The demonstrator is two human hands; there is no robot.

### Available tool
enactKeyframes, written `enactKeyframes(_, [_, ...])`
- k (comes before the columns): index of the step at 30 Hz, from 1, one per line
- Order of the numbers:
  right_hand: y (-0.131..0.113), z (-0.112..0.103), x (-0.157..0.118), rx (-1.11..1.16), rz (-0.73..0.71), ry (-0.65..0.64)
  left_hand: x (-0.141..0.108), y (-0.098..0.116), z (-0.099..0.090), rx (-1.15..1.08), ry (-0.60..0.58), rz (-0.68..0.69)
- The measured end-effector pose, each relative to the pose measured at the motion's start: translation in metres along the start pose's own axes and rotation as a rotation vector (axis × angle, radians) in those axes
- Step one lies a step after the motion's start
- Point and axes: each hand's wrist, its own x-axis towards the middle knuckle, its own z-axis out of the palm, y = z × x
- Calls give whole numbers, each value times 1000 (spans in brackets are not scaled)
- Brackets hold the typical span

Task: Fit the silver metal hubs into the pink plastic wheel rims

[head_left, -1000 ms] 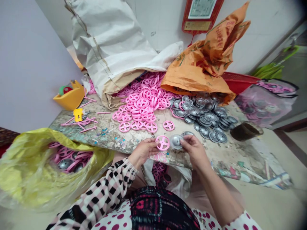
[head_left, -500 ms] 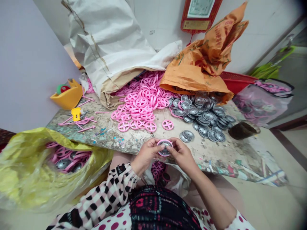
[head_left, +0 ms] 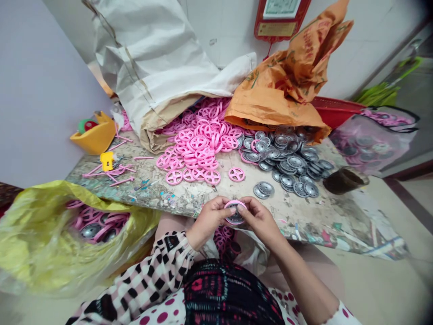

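Between my hands, at the table's near edge, is a small toy wheel [head_left: 234, 217] with a pink rim and a grey hub disc set in it. My left hand [head_left: 211, 219] grips its left side, thumb pressed on the disc. From the right, my right hand [head_left: 260, 218] pinches the same wheel, thumb also on its face. Beyond them lie a single pink wheel ring [head_left: 236, 174] and two overlapping grey hub discs [head_left: 264, 190]. A heap of pink rings [head_left: 199, 144] spills toward me, with a pile of grey discs [head_left: 291, 164] to its right.
A white sack [head_left: 162, 67] and an orange sack [head_left: 270, 99] stand behind the piles. A dark cup [head_left: 344, 180] sits at right. Pink sticks [head_left: 115, 171] and a yellow container [head_left: 94, 135] are at left. Below hangs a yellow bag [head_left: 37, 234] holding wheels.
Both hands stay on the wheel, which has tilted slightly and sits a little lower and to the right in view. The piles look the same.
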Motion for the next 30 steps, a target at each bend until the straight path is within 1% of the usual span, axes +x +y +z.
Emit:
enactKeyframes(4, [3,5,-6,-41,-4,85,1,-6,5,58,73,51])
enactKeyframes(6, [8,7,-7,-7,6,116,2,-9,6,73,86,28])
enactKeyframes(8, [13,6,-8,-4,20,105,2,-10,3,92,45,-42])
enactKeyframes(10, [17,2,-11,-77,30,44,2,-8,-2,153,-33,-132])
enactKeyframes(12, [19,-4,-17,-226,35,-58,2,-5,-10,242,-96,-181])
enactKeyframes(14, [19,-11,-26,-431,17,-148,4,-1,-18,313,-81,-142])
enactKeyframes(15, [19,-14,-30,-549,-5,-155,5,0,-22,330,-41,-98])
enactKeyframes(16, [19,-17,-33,-667,-35,-132,8,0,-26,334,13,-46])
enactKeyframes(18, [17,-22,-33,-854,-107,-23,15,-1,-32,317,104,31])
enactKeyframes(19, [16,-24,-30,-906,-143,32,18,-3,-33,306,132,44])
enactKeyframes(21, [14,-27,-16,-937,-193,88,25,-8,-36,292,172,36])
enactKeyframes(24, [10,-27,17,-955,-215,90,30,-14,-37,282,218,27])
enactKeyframes(27, [6,-18,54,-1029,-168,93,30,-16,-38,277,214,31])
enactKeyframes(30, [4,-8,84,-1114,-92,129,29,-16,-39,266,219,26])
